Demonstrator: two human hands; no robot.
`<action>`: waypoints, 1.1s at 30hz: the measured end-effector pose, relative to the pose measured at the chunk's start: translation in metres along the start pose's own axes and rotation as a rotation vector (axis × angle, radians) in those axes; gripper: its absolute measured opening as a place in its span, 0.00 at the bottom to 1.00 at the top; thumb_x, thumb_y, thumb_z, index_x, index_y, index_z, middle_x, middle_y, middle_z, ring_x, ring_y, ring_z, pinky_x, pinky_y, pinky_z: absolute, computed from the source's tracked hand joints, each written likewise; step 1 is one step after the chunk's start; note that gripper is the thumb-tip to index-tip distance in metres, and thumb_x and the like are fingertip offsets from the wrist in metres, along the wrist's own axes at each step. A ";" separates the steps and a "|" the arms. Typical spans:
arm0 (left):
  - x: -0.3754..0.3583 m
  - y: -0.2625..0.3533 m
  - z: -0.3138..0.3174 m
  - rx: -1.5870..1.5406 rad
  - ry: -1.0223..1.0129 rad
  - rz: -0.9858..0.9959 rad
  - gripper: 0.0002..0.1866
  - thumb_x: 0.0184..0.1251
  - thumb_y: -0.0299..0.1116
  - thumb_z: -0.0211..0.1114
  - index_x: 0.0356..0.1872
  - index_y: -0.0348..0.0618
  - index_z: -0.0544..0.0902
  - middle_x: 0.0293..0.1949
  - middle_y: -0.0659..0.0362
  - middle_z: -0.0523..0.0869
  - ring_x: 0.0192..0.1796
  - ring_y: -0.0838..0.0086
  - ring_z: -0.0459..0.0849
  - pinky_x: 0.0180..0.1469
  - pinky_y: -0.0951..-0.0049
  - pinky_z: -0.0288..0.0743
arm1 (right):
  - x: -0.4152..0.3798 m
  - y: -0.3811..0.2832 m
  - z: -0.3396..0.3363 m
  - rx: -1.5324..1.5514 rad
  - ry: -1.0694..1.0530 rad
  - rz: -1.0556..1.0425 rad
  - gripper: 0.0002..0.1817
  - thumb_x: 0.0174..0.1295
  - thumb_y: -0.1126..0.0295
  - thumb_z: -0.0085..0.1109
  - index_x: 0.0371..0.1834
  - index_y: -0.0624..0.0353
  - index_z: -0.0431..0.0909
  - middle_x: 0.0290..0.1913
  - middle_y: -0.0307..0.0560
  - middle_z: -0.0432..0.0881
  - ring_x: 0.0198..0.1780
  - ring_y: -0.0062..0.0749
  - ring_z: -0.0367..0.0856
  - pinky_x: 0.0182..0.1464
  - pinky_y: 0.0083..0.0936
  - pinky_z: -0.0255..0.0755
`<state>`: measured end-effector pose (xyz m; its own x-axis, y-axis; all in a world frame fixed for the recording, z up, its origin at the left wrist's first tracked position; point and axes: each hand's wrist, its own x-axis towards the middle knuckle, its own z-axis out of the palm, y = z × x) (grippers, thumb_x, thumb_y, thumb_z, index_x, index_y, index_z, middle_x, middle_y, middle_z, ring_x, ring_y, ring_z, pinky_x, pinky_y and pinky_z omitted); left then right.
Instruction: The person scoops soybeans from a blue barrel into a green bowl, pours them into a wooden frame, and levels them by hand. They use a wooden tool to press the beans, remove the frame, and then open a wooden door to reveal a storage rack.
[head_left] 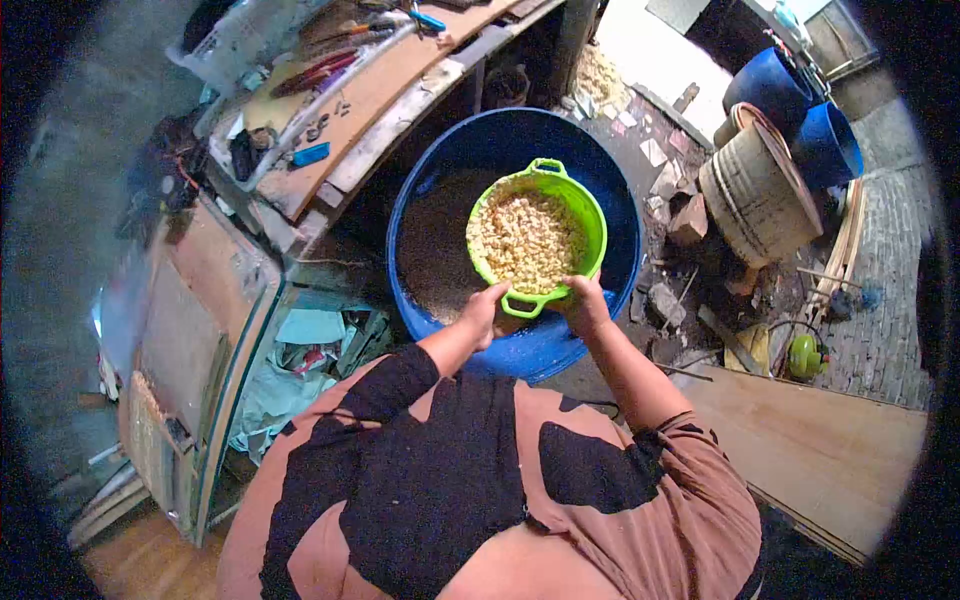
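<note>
Left hand [482,314], right hand [588,305]: fingers closed on near rim of green basin [597,235], flanking handle [510,303]. Basin, holding pale chunks [530,240], over blue tub [622,190]; brown matter [432,245] inside tub, perhaps grain.

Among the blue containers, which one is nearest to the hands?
The wide, round blue plastic tub, directly below the green plastic two-handled basin that the left hand and right hand hold. The two blue barrels are farther away, at upper right.
</note>
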<state>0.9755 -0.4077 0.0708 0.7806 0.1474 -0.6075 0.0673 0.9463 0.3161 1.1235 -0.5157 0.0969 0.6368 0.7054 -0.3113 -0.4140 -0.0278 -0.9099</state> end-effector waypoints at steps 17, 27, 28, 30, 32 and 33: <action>-0.046 0.073 0.015 0.892 0.380 0.291 0.10 0.44 0.28 0.53 0.28 0.35 0.76 0.22 0.54 0.78 0.22 0.68 0.77 0.23 0.64 0.70 | 0.020 -0.109 0.031 -0.108 -0.086 0.075 0.26 0.58 0.49 0.42 0.49 0.59 0.68 0.45 0.46 0.74 0.42 0.37 0.73 0.45 0.32 0.67; -0.064 0.039 0.026 0.802 0.345 0.734 0.16 0.42 0.30 0.54 0.34 0.30 0.76 0.21 0.49 0.79 0.28 0.63 0.79 0.32 0.68 0.71 | 0.034 -0.092 0.006 -0.081 -0.165 0.019 0.21 0.62 0.55 0.35 0.48 0.59 0.68 0.43 0.45 0.74 0.41 0.30 0.72 0.46 0.29 0.66; -0.053 0.031 0.010 0.771 0.344 0.767 0.15 0.43 0.31 0.55 0.30 0.28 0.77 0.22 0.47 0.79 0.29 0.65 0.79 0.32 0.66 0.71 | 0.012 -0.105 0.020 -0.031 -0.253 -0.054 0.21 0.62 0.55 0.35 0.48 0.59 0.68 0.43 0.45 0.74 0.41 0.30 0.73 0.45 0.28 0.66; -0.030 0.038 -0.009 1.028 0.401 0.670 0.14 0.43 0.31 0.55 0.25 0.26 0.76 0.21 0.45 0.78 0.29 0.67 0.79 0.31 0.65 0.70 | 0.010 -0.098 0.011 -0.005 -0.381 -0.137 0.22 0.62 0.56 0.36 0.51 0.61 0.65 0.47 0.44 0.72 0.46 0.27 0.70 0.48 0.22 0.63; 0.003 0.038 -0.014 0.989 0.433 0.507 0.13 0.44 0.30 0.55 0.27 0.27 0.76 0.24 0.46 0.79 0.30 0.66 0.79 0.30 0.65 0.70 | 0.024 -0.083 -0.004 -0.077 -0.186 0.009 0.22 0.63 0.58 0.35 0.52 0.63 0.64 0.48 0.45 0.71 0.49 0.28 0.69 0.52 0.22 0.61; -0.051 0.038 0.027 0.913 0.423 0.636 0.12 0.44 0.28 0.54 0.29 0.29 0.77 0.27 0.47 0.80 0.31 0.66 0.79 0.30 0.66 0.70 | 0.032 -0.086 -0.002 -0.067 -0.201 -0.005 0.23 0.62 0.56 0.36 0.51 0.62 0.66 0.47 0.45 0.72 0.47 0.29 0.70 0.50 0.24 0.62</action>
<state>0.9548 -0.3869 0.1336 0.5783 0.7619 -0.2919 0.2938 0.1393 0.9457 1.1812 -0.4919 0.1648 0.4938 0.8323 -0.2520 -0.3623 -0.0666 -0.9297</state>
